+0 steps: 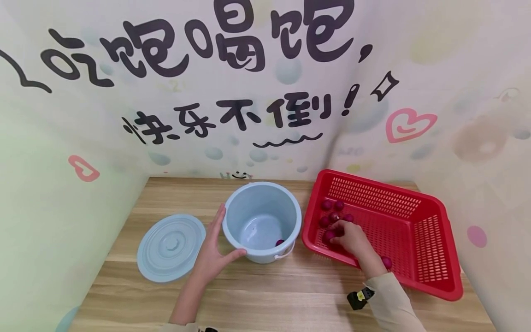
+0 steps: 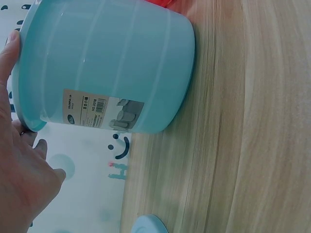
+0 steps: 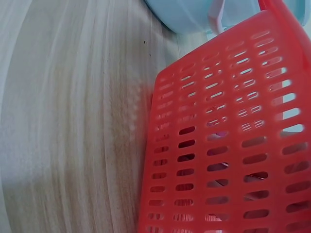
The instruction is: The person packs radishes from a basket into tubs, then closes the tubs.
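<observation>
A light blue bucket (image 1: pixel 261 221) stands upright on the table, with one small round purple-red piece (image 1: pixel 280 242) inside at its near right. My left hand (image 1: pixel 212 256) holds the bucket's left side at the rim, thumb at the front and fingers along the left; the left wrist view shows a label on the bucket's wall. Inside the red plastic basket (image 1: pixel 431 249), my right hand (image 1: pixel 350 236) pinches a round purple-red piece (image 1: pixel 329 236). Several similar pieces (image 1: pixel 326 205) lie just beyond it, and another (image 1: pixel 386 263) lies near my right forearm. In the right wrist view the basket wall hides the hand.
A round light blue lid (image 1: pixel 171 249) lies flat left of the bucket. The bucket's white handle (image 1: pixel 286 251) hangs down at its front right, close to the basket. Behind the wooden table (image 1: pixel 282 299) rises a printed wall (image 1: pixel 199 157), and side walls flank it.
</observation>
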`<action>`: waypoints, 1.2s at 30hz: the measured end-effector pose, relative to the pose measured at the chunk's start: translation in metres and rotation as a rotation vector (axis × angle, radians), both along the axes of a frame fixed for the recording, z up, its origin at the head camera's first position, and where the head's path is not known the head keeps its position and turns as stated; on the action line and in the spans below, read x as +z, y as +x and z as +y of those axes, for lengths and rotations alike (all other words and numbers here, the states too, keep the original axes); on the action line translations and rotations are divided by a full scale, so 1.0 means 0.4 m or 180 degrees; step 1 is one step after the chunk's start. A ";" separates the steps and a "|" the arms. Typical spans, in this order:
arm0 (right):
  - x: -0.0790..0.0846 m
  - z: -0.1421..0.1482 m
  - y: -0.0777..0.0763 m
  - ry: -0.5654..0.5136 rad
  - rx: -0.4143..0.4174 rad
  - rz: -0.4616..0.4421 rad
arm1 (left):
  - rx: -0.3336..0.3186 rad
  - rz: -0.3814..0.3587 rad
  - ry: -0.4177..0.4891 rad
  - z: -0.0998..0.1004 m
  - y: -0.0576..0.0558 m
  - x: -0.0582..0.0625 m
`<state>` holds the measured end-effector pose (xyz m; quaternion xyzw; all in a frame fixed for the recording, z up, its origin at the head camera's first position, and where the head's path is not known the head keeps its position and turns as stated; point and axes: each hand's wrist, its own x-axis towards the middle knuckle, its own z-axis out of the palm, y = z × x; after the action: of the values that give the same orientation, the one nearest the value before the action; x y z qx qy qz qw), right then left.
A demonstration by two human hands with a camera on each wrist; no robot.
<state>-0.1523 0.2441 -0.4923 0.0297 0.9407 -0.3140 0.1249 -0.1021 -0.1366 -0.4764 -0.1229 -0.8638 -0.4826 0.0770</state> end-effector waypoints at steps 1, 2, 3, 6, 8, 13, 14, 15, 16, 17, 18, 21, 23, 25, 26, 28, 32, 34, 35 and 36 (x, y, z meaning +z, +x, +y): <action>0.001 -0.001 0.001 -0.0006 -0.0007 -0.0008 | 0.0000 0.0001 0.0002 0.000 0.001 0.000; 0.002 -0.002 0.001 -0.0016 -0.0016 -0.0026 | -0.0002 0.0001 0.0008 0.000 0.001 0.001; 0.003 -0.003 0.001 -0.0023 -0.0021 -0.0035 | -0.0002 0.0001 0.0007 0.000 0.001 0.001; 0.003 -0.003 0.003 -0.0032 -0.0038 -0.0061 | -0.0003 0.0000 0.0003 0.000 0.001 0.001; 0.002 -0.002 0.003 -0.0040 -0.0028 -0.0061 | -0.0003 -0.0008 0.0007 -0.001 0.002 0.001; 0.004 -0.001 0.003 -0.0059 0.0008 -0.0023 | 0.0000 -0.0033 0.0010 -0.001 0.004 0.004; 0.005 0.000 0.003 -0.0073 0.0011 -0.0018 | -0.0001 -0.0028 0.0005 0.000 0.003 0.004; 0.006 0.000 0.003 -0.0081 0.0011 -0.0009 | -0.0002 -0.0021 0.0000 0.000 0.003 0.003; 0.007 0.001 0.003 -0.0099 0.0009 -0.0001 | -0.0002 -0.0016 -0.0004 -0.001 0.003 0.003; 0.008 0.001 0.002 -0.0114 0.0007 0.0005 | -0.0004 -0.0008 -0.0006 -0.001 0.002 0.002; 0.009 0.001 0.003 -0.0123 0.0001 0.0013 | -0.0004 0.0004 -0.0008 -0.001 0.002 0.001; 0.009 0.002 0.002 -0.0152 -0.0007 0.0039 | -0.0002 0.0009 -0.0011 -0.001 0.001 -0.001; 0.010 0.001 0.002 -0.0163 -0.0007 0.0052 | 0.0004 0.0000 -0.0009 -0.001 0.001 0.000; 0.009 0.002 0.001 -0.0181 -0.0006 0.0067 | 0.0011 -0.0011 -0.0006 0.000 0.001 0.001; 0.009 0.003 0.001 -0.0188 0.0000 0.0078 | 0.0013 -0.0022 -0.0002 0.000 0.001 0.002; 0.008 0.003 0.001 -0.0218 0.0005 0.0086 | 0.0020 -0.0031 0.0001 0.000 0.002 0.003; 0.006 0.006 0.001 -0.0298 0.0013 0.0097 | 0.0019 -0.0067 0.0012 0.000 0.002 0.003; 0.005 0.006 0.001 -0.0348 0.0023 0.0099 | 0.0012 -0.0063 0.0012 -0.001 0.001 0.002; 0.005 0.007 0.001 -0.0373 0.0024 0.0101 | 0.0007 -0.0062 0.0013 -0.001 0.001 0.001; 0.004 0.007 0.001 -0.0396 0.0019 0.0103 | 0.0001 -0.0053 0.0015 -0.001 0.001 0.001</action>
<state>-0.1520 0.2470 -0.4906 0.0140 0.9214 -0.3719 0.1123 -0.1019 -0.1370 -0.4760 -0.1186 -0.8632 -0.4856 0.0701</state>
